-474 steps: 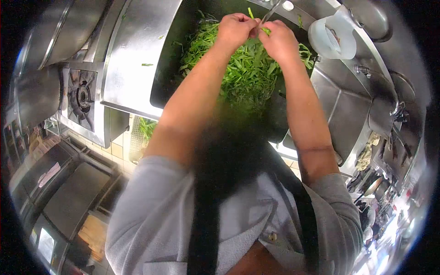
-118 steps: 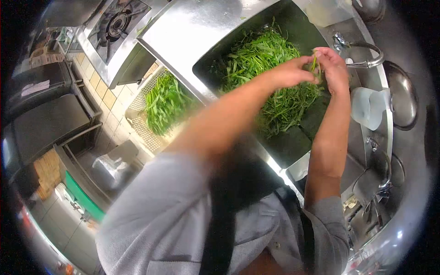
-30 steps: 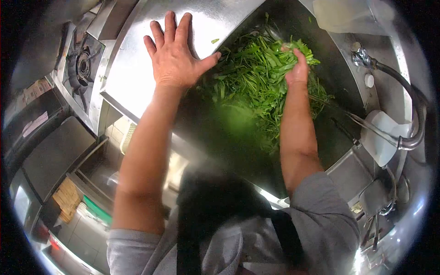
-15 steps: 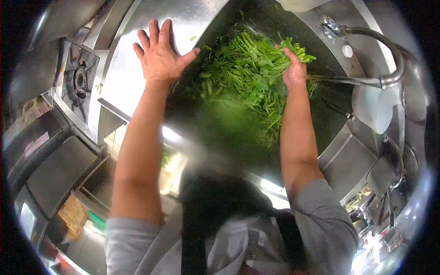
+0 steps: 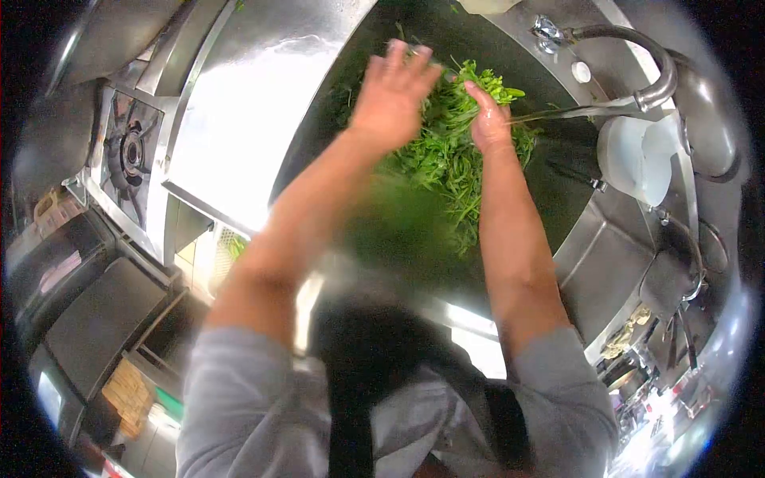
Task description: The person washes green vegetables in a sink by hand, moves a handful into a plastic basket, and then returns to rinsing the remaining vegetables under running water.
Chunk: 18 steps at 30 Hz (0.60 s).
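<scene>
A heap of leafy greens [image 5: 454, 171] lies in the dark metal sink [image 5: 558, 215]. My left hand [image 5: 392, 99] is over the upper left part of the heap, its fingers spread and slightly blurred. At the right of the heap, my right hand [image 5: 489, 119] is wrapped round a bunch of green stalks [image 5: 486, 84]. Water from the curved faucet [image 5: 657, 94] runs toward my right wrist and hand.
The bright steel counter [image 5: 247, 119] extends left of the sink, with a gas burner [image 5: 133, 151] beyond it. A white container [image 5: 633, 159] stands at the sink's right edge. Hoses and a second steel basin [image 5: 610, 255] are at the lower right.
My left hand has left the steel counter and moved right over the greens. My right hand keeps its hold on the bunch. The whole view has shifted slightly.
</scene>
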{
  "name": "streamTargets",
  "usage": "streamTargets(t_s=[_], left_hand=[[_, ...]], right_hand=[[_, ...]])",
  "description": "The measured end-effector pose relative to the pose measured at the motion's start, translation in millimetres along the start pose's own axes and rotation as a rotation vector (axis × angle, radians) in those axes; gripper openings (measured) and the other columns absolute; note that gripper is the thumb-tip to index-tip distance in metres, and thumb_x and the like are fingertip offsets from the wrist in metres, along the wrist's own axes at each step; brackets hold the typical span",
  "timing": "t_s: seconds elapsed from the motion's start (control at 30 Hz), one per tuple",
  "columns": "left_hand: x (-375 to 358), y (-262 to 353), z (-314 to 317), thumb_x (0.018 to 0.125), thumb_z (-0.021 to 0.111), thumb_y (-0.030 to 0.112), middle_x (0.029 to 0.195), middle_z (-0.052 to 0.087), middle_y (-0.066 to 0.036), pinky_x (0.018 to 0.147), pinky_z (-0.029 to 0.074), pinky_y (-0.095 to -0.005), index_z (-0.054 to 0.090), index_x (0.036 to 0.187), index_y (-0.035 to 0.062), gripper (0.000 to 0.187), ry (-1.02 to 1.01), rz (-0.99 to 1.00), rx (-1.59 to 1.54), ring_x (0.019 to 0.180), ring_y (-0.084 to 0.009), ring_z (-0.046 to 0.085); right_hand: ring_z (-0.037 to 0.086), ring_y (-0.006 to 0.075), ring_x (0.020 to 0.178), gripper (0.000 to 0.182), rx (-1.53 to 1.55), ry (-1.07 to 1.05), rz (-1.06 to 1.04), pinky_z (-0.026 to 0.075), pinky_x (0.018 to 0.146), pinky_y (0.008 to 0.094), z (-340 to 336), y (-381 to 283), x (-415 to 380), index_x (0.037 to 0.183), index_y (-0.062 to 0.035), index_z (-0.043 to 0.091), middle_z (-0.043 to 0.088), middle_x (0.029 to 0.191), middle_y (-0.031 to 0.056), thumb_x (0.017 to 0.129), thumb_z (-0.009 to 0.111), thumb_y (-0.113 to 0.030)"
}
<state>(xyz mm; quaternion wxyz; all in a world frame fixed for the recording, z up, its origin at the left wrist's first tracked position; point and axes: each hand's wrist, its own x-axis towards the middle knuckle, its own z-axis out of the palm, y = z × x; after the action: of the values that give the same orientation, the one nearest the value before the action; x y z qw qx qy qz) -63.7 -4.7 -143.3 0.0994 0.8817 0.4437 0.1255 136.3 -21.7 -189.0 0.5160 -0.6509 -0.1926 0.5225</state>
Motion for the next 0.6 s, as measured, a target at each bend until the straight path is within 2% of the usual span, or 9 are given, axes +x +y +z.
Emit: streamTargets(t_s=[0.07,0.13,0.2,0.23,0.27,0.3,0.4,0.53,0.6], left_hand=[[28,5,53,0.082,0.048,0.0,0.159,0.015,-0.005,0.117,0.011,-0.0554,0.029,0.149,0.0178,0.072,-0.133,-0.022,-0.13,0.147,-0.0296,0.007],[45,1,86,0.087,0.041,-0.003,0.16,0.008,-0.001,0.118,0.007,-0.0555,0.02,0.152,0.0217,0.073,-0.514,-0.156,-0.122,0.147,-0.0263,0.002],[37,-24,124,0.089,0.041,-0.001,0.16,0.006,0.002,0.118,0.007,-0.0561,0.017,0.152,0.0229,0.072,-0.631,-0.221,-0.121,0.147,-0.0262,0.002],[29,-32,136,0.092,0.04,0.0,0.16,0.004,0.004,0.118,0.006,-0.0566,0.014,0.153,0.0241,0.07,-0.745,-0.285,-0.109,0.147,-0.0262,0.001],[24,-35,142,0.092,0.04,0.0,0.16,0.004,0.004,0.118,0.006,-0.0566,0.014,0.153,0.0241,0.07,-0.752,-0.283,-0.11,0.147,-0.0262,0.001],[22,-36,143,0.092,0.041,0.003,0.16,0.005,0.005,0.118,0.006,-0.057,0.015,0.153,0.0243,0.07,-0.724,-0.269,-0.098,0.147,-0.0262,0.001],[26,-27,127,0.094,0.049,0.014,0.16,0.007,0.003,0.118,0.005,-0.0561,0.017,0.152,0.0248,0.068,-0.697,-0.228,-0.045,0.147,-0.029,0.001],[38,-1,75,0.087,0.063,0.039,0.158,0.016,-0.011,0.118,0.01,-0.0521,0.02,0.152,0.0208,0.08,-0.438,-0.222,-0.572,0.145,-0.0373,0.008],[40,39,8,0.081,0.069,0.048,0.155,0.021,-0.019,0.117,0.017,-0.0493,0.021,0.151,0.0143,0.092,-0.389,-0.347,-1.302,0.143,-0.0386,0.019]], right_hand=[[0.056,0.0287,0.111,0.058,-0.028,0.212,0.021,0.043,0.096,0.037,-3,5,-10,0.122,0.0041,0.056,0.061,0.122,0.0142,0.072,0.078,-0.016],[0.06,0.029,0.104,0.052,-0.293,0.009,-0.091,0.047,0.09,0.0355,-57,48,13,0.123,-0.0006,0.057,0.063,0.118,0.0134,0.075,0.074,-0.005],[0.061,0.0281,0.102,0.053,-0.65,-0.079,-0.296,0.049,0.086,0.038,-100,48,-6,0.126,-0.004,0.053,0.061,0.119,0.0132,0.077,0.071,0.001],[0.061,0.0271,0.101,0.052,-0.209,0.062,-0.151,0.05,0.086,0.0392,-87,25,-37,0.126,-0.0043,0.053,0.061,0.118,0.0122,0.077,0.071,-0.001],[0.061,0.0261,0.1,0.051,0.238,0.203,-0.008,0.05,0.085,0.0405,-69,-6,-66,0.125,-0.0046,0.053,0.061,0.117,0.0112,0.077,0.072,-0.002],[0.064,0.0259,0.098,0.043,0.184,0.173,-0.145,0.054,0.085,0.0418,-73,-11,-77,0.121,0.0018,0.054,0.063,0.109,0.0158,0.084,0.068,-0.016],[0.064,0.0262,0.099,0.041,0.102,-0.055,-0.134,0.054,0.085,0.0414,-97,-31,-94,0.121,0.0017,0.054,0.064,0.107,0.0157,0.086,0.066,-0.016],[0.063,0.0252,0.101,0.041,0.02,-0.203,-0.093,0.053,0.087,0.0399,-92,-64,-92,0.121,0.0025,0.053,0.063,0.111,0.0144,0.086,0.065,-0.015],[0.063,0.0244,0.101,0.039,0.065,-0.159,-0.131,0.052,0.087,0.0383,-82,-78,-86,0.12,0.0021,0.054,0.063,0.112,0.0143,0.087,0.065,-0.015]])
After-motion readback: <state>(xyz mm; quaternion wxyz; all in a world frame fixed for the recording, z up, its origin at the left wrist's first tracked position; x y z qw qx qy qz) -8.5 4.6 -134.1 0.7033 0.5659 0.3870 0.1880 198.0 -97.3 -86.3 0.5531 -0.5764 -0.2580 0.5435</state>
